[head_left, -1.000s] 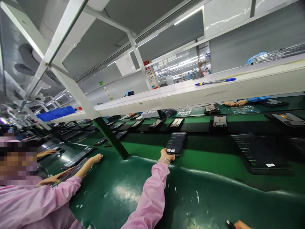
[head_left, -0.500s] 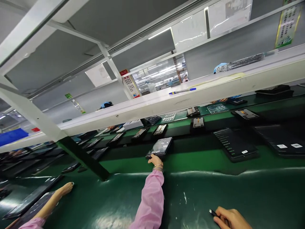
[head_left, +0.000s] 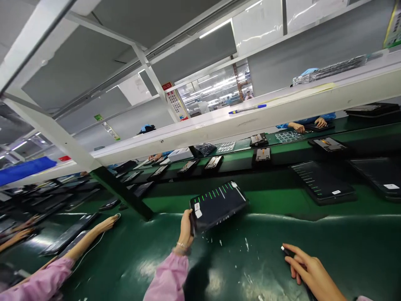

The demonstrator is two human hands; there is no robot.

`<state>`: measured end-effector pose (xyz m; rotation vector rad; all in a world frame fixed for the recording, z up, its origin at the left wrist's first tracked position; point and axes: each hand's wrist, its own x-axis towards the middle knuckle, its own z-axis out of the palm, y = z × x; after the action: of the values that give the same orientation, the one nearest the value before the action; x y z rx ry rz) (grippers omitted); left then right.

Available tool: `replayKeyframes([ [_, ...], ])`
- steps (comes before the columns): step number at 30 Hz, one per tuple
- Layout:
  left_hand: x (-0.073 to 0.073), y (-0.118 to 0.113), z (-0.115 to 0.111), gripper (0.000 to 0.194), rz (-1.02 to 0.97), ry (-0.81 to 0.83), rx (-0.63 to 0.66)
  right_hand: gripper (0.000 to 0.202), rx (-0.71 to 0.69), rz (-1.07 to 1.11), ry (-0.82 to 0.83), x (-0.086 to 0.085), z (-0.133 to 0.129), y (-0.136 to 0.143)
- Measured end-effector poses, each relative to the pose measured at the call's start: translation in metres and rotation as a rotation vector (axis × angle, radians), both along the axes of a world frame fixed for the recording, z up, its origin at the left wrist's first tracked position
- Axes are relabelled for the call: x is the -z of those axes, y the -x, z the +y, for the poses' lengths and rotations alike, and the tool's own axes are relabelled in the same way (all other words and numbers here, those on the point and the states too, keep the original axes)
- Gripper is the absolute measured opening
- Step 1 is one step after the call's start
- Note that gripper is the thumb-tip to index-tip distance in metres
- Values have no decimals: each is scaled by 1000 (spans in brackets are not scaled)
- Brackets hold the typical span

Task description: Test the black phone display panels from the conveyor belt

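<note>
A black tablet (head_left: 219,207) with green marks along its far edge and white labels is tilted above the green bench mat. My left hand (head_left: 186,228), in a pink sleeve, is closed on the tablet's left end, with the thumb at the corner. Over the mat at lower right, my right hand (head_left: 308,267) pinches a black cable plug (head_left: 286,252) with a light metal tip. The cable trails down beneath the palm. Right hand and tablet are well apart.
Beyond the mat (head_left: 260,242) runs a green belt (head_left: 269,200) carrying several black tablets (head_left: 322,179) and open devices (head_left: 262,155). A white shelf (head_left: 216,127) with a blue pen crosses above. A co-worker's hand (head_left: 108,223) is at left, beside a slanted post (head_left: 120,192).
My left hand has lifted the tablet off the belt and brought it nearer, tilting it so its marked face shows. My right hand keeps the plug, with the fingers a little more extended.
</note>
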<state>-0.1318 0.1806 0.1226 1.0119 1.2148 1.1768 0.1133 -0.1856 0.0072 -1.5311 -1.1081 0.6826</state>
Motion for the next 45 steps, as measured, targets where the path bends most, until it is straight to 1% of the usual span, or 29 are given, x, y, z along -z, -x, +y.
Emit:
replayKeyframes([
  [2,17,31,-32,28,-50,146,187,35,30,-7,-7,0,-2,-1],
  [4,37,53,-64,32,-56,221,279,34,28,-11,6,-2,-3,-2],
  [6,55,67,-89,38,-38,232,396,35,16,-12,27,-4,-5,-2],
  [7,60,72,-98,41,-21,234,472,36,20,-14,38,-5,-6,-2],
  [8,61,75,-106,43,10,226,546,36,24,-16,49,-7,-7,-2],
  [9,59,77,-111,45,58,200,588,36,33,-19,58,-8,-8,-2],
  [10,54,79,-116,47,130,138,583,35,41,-21,67,-9,-9,-2],
  [11,46,80,-120,49,226,38,546,35,48,-23,74,-11,-10,-1],
  [13,27,80,-131,50,454,-247,456,34,53,-38,81,-15,-11,0],
  [14,18,79,-138,47,570,-397,468,33,45,-49,80,-17,-12,1],
  [15,10,77,-146,42,680,-535,530,33,33,-57,73,-19,-13,1],
  [16,4,75,-154,39,780,-660,629,34,20,-65,62,-21,-14,2],
  [18,-2,67,-172,39,931,-857,839,34,-4,-79,37,-23,-16,2],
  [19,-2,62,-179,40,982,-933,912,35,-14,-84,30,-24,-17,2],
  [21,1,52,-190,44,1049,-1035,1005,36,-36,-105,25,-25,-19,1],
  [23,3,45,-194,45,1089,-1066,1060,36,-61,-126,19,-25,-19,1],
  [25,5,45,-194,43,1093,-1060,1050,33,-73,-139,-3,-25,-19,2],
  [26,6,47,-192,42,1076,-1039,1006,30,-76,-144,-16,-26,-19,2],
  [27,8,51,-189,42,1047,-995,933,25,-79,-148,-27,-28,-19,3],
  [29,12,62,-181,42,966,-835,735,19,-80,-160,-44,-32,-18,5],
  [31,19,74,-171,45,870,-617,549,17,-72,-173,-44,-37,-17,7],
  [33,27,86,-161,52,776,-413,445,19,-57,-186,-31,-42,-17,10],
  [35,35,96,-153,60,696,-265,421,23,-66,-206,-11,-45,-18,12],
  [37,42,102,-149,65,627,-175,432,25,-86,-224,2,-47,-19,13],
  [41,48,108,-150,69,568,-102,439,26,-91,-235,8,-49,-19,16],
  [45,46,108,-153,69,589,-81,439,25,-104,-249,-9,-51,-18,15],
])
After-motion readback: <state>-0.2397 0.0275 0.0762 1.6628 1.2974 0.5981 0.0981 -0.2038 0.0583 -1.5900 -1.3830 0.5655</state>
